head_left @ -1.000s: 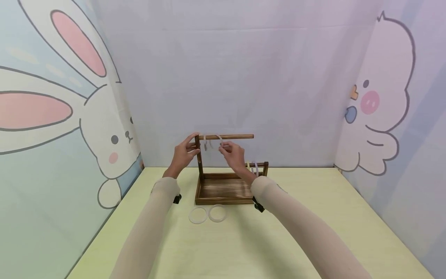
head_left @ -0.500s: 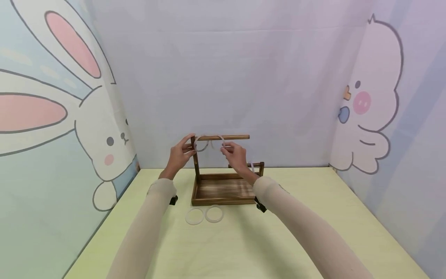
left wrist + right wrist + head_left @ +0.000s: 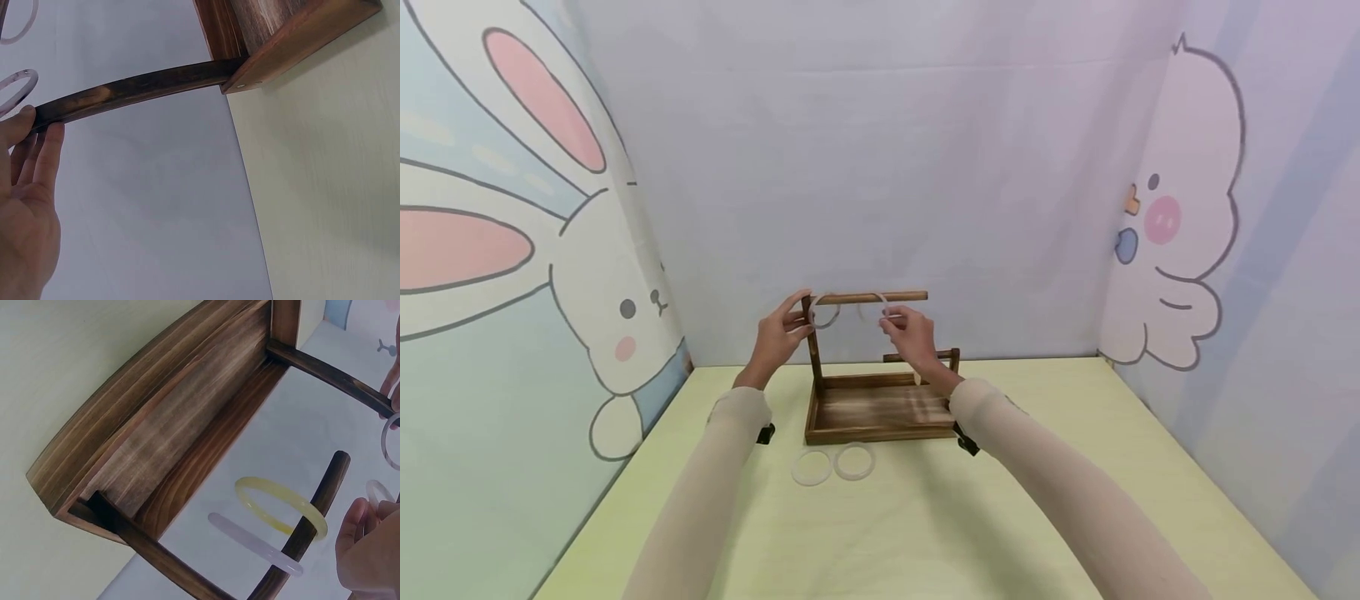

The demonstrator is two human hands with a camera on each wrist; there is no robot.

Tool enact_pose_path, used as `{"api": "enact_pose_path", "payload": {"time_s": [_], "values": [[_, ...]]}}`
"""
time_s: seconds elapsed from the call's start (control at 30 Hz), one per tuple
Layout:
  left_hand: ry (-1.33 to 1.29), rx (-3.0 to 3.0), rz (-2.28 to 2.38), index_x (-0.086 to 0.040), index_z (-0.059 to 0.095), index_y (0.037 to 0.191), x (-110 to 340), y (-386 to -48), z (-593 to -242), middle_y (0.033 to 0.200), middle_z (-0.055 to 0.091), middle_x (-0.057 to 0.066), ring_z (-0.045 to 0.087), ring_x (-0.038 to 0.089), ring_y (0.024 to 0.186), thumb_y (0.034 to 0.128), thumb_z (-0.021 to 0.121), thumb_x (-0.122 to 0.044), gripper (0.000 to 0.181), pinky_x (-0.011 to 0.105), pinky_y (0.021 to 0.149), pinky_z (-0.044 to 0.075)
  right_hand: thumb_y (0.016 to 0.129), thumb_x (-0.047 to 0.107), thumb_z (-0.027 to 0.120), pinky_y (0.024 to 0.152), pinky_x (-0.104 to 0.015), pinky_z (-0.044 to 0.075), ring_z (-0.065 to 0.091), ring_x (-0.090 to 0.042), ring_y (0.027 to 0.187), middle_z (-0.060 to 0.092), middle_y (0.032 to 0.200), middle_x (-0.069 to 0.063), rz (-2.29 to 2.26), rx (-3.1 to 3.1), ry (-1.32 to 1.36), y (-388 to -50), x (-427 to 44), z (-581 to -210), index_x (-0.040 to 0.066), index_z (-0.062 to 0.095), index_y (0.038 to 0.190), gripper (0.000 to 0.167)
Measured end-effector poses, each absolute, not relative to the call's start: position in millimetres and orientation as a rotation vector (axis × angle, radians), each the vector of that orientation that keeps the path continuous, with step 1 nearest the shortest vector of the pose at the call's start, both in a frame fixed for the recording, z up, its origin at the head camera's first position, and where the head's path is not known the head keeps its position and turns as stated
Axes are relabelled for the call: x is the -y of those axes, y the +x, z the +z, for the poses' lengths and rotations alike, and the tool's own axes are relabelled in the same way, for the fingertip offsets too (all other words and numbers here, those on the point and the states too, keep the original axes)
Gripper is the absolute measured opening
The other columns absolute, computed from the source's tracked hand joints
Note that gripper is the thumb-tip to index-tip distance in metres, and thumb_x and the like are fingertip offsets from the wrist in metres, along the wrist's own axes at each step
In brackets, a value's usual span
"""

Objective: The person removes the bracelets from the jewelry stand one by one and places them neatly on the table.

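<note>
Both hands busy on a wooden bangle stand [image 3: 872,408] near the desk's [image 3: 880,542] back edge.
Left hand [image 3: 780,336] has the top of the tall left upright [image 3: 815,354] gripped, right beside a hanging bangle [image 3: 826,326] on the upper bar [image 3: 906,296]; right hand [image 3: 914,337] is pinching a pale bangle [image 3: 884,302] around mid-bar. Yellow bangle [image 3: 315,519] and lavender bangle [image 3: 256,545] circle the lower bar [image 3: 332,478], plus two whitish bangles [image 3: 854,478] lie just off the tray's [image 3: 865,435] front edge.
</note>
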State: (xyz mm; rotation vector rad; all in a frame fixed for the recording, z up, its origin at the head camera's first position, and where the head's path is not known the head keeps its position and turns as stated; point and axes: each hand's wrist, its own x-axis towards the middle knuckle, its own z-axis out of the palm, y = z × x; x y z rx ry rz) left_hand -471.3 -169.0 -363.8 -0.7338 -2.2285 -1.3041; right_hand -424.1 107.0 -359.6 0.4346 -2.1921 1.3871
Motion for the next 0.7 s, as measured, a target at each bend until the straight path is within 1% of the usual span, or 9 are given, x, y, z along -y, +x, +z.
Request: {"api": "enact_pose_path", "payload": {"time_s": [0.23,0.33,0.47,0.7], "values": [[-0.727,2.240,-1.307,-0.026,0.053,0.153,170,-472,-364,0.130,0.069,0.022,0.069,0.036,0.118,0.0934,0.074,0.005,0.071,0.046,0.097,0.060,0.102,0.011,0.069,0.076,-0.037,0.066,0.076,-0.028,0.100,0.077,0.111,-0.019,1.352,2.197,0.448,-421,-115,-359,-0.001,0.072,0.123,0.024],[-0.729,2.238,-1.303,-0.026,0.053,0.153,171,-472,-365,0.129,0.070,0.022,0.069,0.037,0.118,0.0931,0.074,0.005,0.071,0.046,0.097,0.060,0.102,0.009,0.068,0.077,-0.038,0.066,0.076,-0.029,0.100,0.077,0.111,-0.019,1.345,2.203,0.445,-419,-116,-359,-0.002,0.072,0.123,0.024],[-0.728,2.242,-1.300,-0.026,0.052,0.154,171,-472,-365,0.129,0.069,0.022,0.070,0.036,0.118,0.0932,0.074,0.004,0.071,0.044,0.096,0.060,0.103,0.009,0.068,0.078,-0.038,0.066,0.077,-0.030,0.099,0.076,0.110,-0.020,1.322,2.228,0.424,-416,-120,-356,-0.003,0.072,0.123,0.024],[-0.752,2.222,-1.307,-0.023,0.051,0.154,170,-470,-364,0.131,0.068,0.024,0.069,0.039,0.118,0.0926,0.074,0.007,0.072,0.046,0.097,0.060,0.102,0.009,0.069,0.077,-0.037,0.066,0.077,-0.029,0.096,0.077,0.109,-0.019,1.292,2.248,0.397,-419,-131,-355,-0.002,0.073,0.122,0.024]]}}
